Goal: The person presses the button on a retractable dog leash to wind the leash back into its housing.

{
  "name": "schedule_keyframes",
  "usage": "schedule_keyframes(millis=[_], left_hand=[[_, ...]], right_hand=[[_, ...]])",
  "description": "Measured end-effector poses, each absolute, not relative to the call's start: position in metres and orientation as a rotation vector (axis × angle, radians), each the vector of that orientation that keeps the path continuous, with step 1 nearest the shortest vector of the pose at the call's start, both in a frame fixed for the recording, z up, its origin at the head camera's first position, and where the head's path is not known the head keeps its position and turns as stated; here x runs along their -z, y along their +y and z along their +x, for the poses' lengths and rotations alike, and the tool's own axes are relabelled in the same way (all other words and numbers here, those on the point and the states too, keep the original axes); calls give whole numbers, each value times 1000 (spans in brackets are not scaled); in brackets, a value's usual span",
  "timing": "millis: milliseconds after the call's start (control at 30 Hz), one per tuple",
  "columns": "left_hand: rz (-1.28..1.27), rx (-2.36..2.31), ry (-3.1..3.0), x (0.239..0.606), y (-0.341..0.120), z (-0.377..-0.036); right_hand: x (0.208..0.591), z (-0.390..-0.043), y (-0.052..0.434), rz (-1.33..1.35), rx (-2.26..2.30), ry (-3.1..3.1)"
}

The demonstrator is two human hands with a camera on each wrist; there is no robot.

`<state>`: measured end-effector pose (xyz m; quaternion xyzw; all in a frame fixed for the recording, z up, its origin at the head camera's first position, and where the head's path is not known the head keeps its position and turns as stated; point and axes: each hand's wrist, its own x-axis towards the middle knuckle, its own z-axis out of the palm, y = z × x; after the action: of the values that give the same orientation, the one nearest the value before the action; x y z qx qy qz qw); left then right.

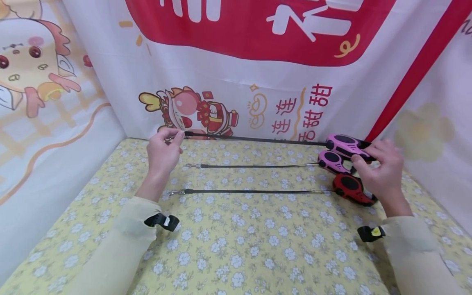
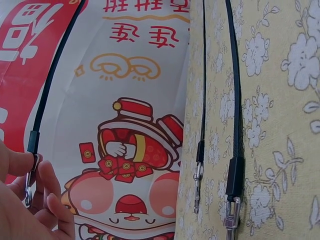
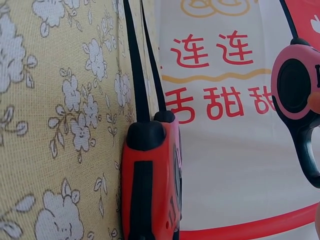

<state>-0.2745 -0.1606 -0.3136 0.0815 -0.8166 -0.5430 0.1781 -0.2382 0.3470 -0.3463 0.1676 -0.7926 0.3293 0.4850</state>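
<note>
My right hand (image 1: 385,168) grips the handle of a pink and black retractable dog leash (image 1: 343,142), held up off the table near the back wall. Its black strap (image 1: 258,139) runs out taut to the left. At that far end my left hand (image 1: 164,150) pinches the metal clip (image 2: 31,182) between thumb and fingers. Just in front, a second pink retractable leash (image 1: 330,160) lies on the table with its strap pulled out leftward. Nearer still lies a red retractable leash (image 1: 348,185), strap also extended, its silver clip (image 1: 176,192) at the left.
A yellow floral cloth (image 1: 236,246) covers the table. Printed white and red fabric (image 1: 228,69) hangs along the back edge, with more printed sheets at left and right. Black straps with small devices (image 1: 162,221) sit on both wrists.
</note>
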Motion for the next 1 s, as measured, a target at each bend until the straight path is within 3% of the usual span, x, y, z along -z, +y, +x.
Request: schedule_keyframes(millis=[1000], left_hand=[[193,1524,-2332,317,-154,-272]], right_hand=[[348,-239,341,465,-808,-1920]])
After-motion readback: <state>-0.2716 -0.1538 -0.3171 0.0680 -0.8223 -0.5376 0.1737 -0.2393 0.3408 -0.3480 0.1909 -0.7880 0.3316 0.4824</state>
